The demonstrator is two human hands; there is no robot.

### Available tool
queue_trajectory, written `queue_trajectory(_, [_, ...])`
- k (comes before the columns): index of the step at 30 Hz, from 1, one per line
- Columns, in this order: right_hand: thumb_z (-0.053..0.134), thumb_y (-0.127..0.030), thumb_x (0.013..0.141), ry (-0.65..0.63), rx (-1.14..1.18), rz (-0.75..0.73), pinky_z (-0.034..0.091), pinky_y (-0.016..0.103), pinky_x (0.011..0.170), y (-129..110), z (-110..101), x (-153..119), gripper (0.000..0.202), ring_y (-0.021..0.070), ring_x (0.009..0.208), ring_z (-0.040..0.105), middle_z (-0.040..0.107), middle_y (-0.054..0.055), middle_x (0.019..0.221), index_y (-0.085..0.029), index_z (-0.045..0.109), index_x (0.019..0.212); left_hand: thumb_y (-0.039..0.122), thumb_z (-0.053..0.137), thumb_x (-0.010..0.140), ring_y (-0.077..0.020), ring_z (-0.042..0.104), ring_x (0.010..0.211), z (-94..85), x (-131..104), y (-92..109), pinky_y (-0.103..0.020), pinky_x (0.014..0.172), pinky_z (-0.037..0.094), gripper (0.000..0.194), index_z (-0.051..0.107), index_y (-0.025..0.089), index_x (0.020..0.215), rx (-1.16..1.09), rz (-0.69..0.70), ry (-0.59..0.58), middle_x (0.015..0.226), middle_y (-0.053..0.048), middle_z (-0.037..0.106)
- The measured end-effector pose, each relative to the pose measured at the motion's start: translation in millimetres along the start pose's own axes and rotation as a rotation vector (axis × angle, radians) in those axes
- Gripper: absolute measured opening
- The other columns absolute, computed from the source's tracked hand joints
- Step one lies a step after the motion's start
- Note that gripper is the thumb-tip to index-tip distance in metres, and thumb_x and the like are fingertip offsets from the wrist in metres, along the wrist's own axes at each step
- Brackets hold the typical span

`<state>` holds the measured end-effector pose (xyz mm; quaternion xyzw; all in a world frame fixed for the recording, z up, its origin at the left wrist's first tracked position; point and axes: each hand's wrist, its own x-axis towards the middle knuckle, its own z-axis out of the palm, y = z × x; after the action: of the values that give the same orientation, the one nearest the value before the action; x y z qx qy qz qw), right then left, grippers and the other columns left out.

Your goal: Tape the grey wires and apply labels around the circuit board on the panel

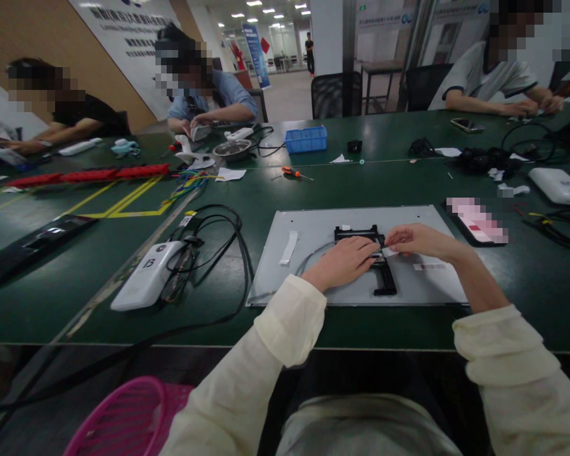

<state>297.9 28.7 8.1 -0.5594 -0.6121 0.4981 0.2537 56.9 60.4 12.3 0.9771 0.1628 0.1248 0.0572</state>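
Observation:
A flat light-grey panel [275, 244] lies on the green table in front of me. On it sits a black plastic bracket [384, 282] with a small part in its middle, mostly covered by my fingers. My left hand [344, 261] rests over the bracket's left side, fingers stretched out and lying flat. From the right, my right hand [411, 242] pinches a small white strip [389, 252] at the bracket's middle; its kind is too small to tell. A thin grey cable [313, 252] runs out from under my left hand. A separate white strip [289, 247] lies on the panel's left part.
To the left are a white power bank [147, 275] with black cables and a long black casing [33, 247]. A phone [477, 220] lies right of the panel. Beyond are an orange screwdriver [292, 172], a blue basket [306, 139] and a metal bowl [232, 149]. Several people sit around the table.

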Motion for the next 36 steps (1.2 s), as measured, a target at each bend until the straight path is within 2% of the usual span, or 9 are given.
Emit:
queue_trajectory(6, [0.069, -0.028, 0.068, -0.002, 0.079, 0.048, 0.052, 0.03, 0.069, -2, 3, -1, 0.028, 0.0176, 0.074, 0.066, 0.07, 0.003, 0.078, -0.02, 0.061, 0.094, 0.027, 0.032, 0.098, -0.0188, 0.052, 0.115, 2.8, 0, 1, -0.035, 0.1, 0.039, 0.036, 0.046, 0.016, 0.128, 0.023, 0.004, 0.004, 0.124, -0.01, 0.056])
queue_trajectory(10, [0.069, -0.023, 0.066, 0.015, 0.053, 0.032, 0.053, 0.031, 0.069, -4, 10, 0, 0.027, 0.0185, 0.073, 0.067, 0.071, 0.003, 0.077, -0.02, 0.061, 0.092, 0.022, 0.034, 0.097, -0.0186, 0.051, 0.116, 3.0, 0, 2, -0.036, 0.101, 0.038, 0.035, 0.047, 0.02, 0.129, 0.045, 0.032, -0.006, 0.124, -0.008, 0.055])
queue_trajectory(15, [0.067, -0.025, 0.065, 0.07, -0.119, -0.008, 0.052, 0.03, 0.067, 0, 11, 4, 0.024, 0.0187, 0.07, 0.067, 0.071, 0.003, 0.079, -0.02, 0.063, 0.089, 0.021, 0.04, 0.094, -0.0204, 0.047, 0.12, 3.3, 0, 4, -0.037, 0.103, 0.037, 0.033, 0.05, 0.02, 0.126, 0.081, 0.055, -0.027, 0.127, -0.009, 0.052])
queue_trajectory(21, [0.066, -0.03, 0.066, 0.109, -0.364, -0.119, 0.049, 0.031, 0.071, 4, 9, 4, 0.015, 0.0201, 0.075, 0.065, 0.07, 0.002, 0.077, -0.021, 0.069, 0.078, 0.023, 0.039, 0.094, -0.0215, 0.045, 0.123, 5.7, 1, 6, -0.039, 0.104, 0.035, 0.034, 0.05, 0.023, 0.127, 0.092, 0.025, -0.018, 0.13, -0.009, 0.05])
queue_trajectory(25, [0.065, -0.031, 0.067, 0.118, -0.439, -0.177, 0.047, 0.031, 0.072, 4, 10, 2, 0.017, 0.0208, 0.08, 0.063, 0.068, 0.003, 0.084, -0.023, 0.073, 0.078, 0.024, 0.04, 0.094, -0.0214, 0.044, 0.124, 6.0, 1, 5, -0.039, 0.104, 0.035, 0.034, 0.05, 0.023, 0.127, 0.09, 0.023, -0.022, 0.131, -0.008, 0.049])
queue_trajectory(30, [0.062, -0.036, 0.071, 0.095, -0.404, -0.163, 0.047, 0.031, 0.074, -3, 8, -4, 0.02, 0.0202, 0.081, 0.062, 0.069, 0.003, 0.086, -0.022, 0.073, 0.081, 0.022, 0.042, 0.093, -0.0208, 0.044, 0.124, 4.3, 0, 5, -0.037, 0.105, 0.034, 0.034, 0.05, 0.021, 0.127, 0.104, 0.054, -0.022, 0.13, -0.009, 0.05])
queue_trajectory(36, [0.056, -0.044, 0.08, 0.209, -0.245, -0.197, 0.045, 0.033, 0.078, -8, 4, -6, 0.03, 0.0219, 0.085, 0.062, 0.071, 0.004, 0.087, -0.019, 0.072, 0.084, 0.021, 0.039, 0.094, -0.0195, 0.048, 0.119, -7.0, -1, 7, -0.037, 0.1, 0.038, 0.034, 0.049, 0.019, 0.127, 0.104, 0.018, 0.044, 0.126, -0.009, 0.053])
